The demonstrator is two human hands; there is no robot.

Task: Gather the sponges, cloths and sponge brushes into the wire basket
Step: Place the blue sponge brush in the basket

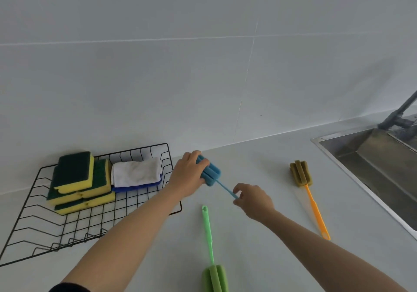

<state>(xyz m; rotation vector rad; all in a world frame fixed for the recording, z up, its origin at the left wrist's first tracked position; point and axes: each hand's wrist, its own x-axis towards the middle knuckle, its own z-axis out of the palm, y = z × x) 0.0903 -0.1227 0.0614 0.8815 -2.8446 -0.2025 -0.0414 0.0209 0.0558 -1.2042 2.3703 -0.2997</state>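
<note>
Right now both hands meet on the blue sponge brush (211, 174): the left hand (188, 175) is closed around its foam head, and the right hand (251, 199) pinches the end of its thin handle between thumb and fingertips. That brush is held just above the desk (259, 235), beside the right edge of the wire basket (33, 231), which lies to the left of the left hand. Inside the basket sit stacked yellow-and-green sponges (79, 181) and, next to them, a white cloth (136, 172) folded on top of a blue cloth (135, 188). A green sponge brush (211, 249) lies on the desk below the hands, its head nearest the camera. An orange-handled sponge brush (309, 192) lies to the right of the right hand, near the sink (372, 156).
</note>
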